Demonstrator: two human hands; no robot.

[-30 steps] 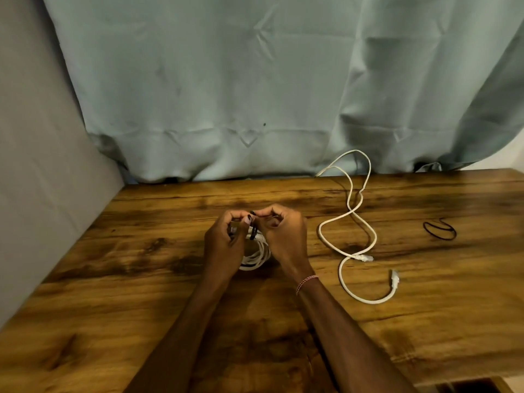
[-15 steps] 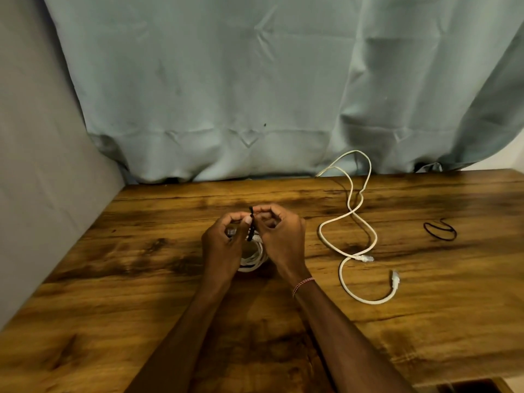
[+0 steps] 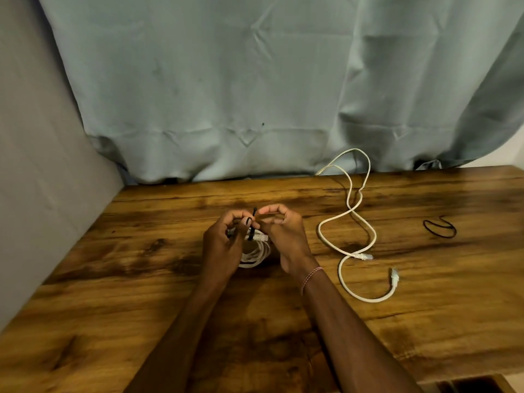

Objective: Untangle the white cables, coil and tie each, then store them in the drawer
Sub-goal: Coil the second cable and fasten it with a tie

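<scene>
Both hands (image 3: pixel 252 231) are now pinching the black tie (image 3: pixel 253 218) upright, cinching it around the coiled white cable (image 3: pixel 255 252); first coil nearly secured.

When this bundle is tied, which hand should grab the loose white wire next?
Probably the right hand. The loose white cable lies on the table to its right, with nothing between. The left hand sits on the far side of the coiled cable and would have to cross over.

coiled cable (image 3: pixel 255 255) half behind hands (image 3: pixel 255 236)
</scene>
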